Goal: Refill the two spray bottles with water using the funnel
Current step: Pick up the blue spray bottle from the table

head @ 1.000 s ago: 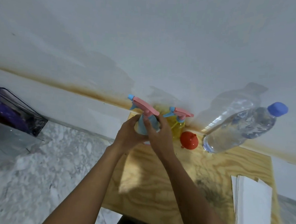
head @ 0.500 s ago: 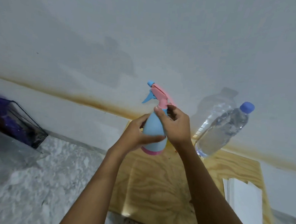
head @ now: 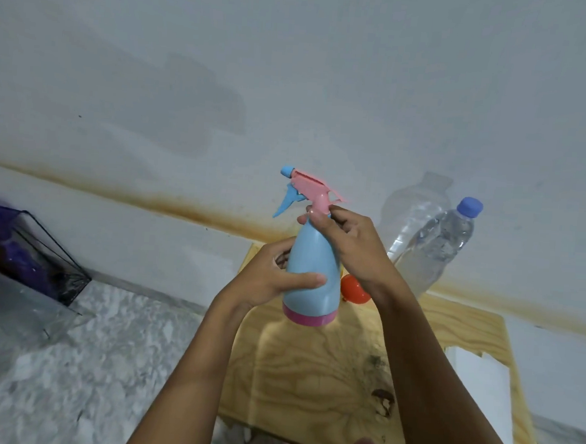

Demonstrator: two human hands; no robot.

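I hold a blue spray bottle (head: 310, 274) with a pink base and pink trigger head (head: 312, 190) up above the wooden board (head: 309, 377). My left hand (head: 271, 277) wraps around the bottle's body. My right hand (head: 350, 247) grips the neck just under the pink head. Behind the bottle, part of the orange funnel (head: 356, 291) shows on the board. A clear water bottle (head: 432, 245) with a blue cap stands at the back right against the wall. The second spray bottle is hidden behind my hands, apart from a sliver of yellow.
A stack of white paper (head: 480, 398) lies on the board's right side. A dark wire basket with purple contents (head: 19, 249) stands at the left on the marbled counter (head: 87, 363). The white wall (head: 293, 84) runs close behind.
I lifted the blue spray bottle off the board, from beside the yellow one, up in front of me. My right hand shifted up to its neck.
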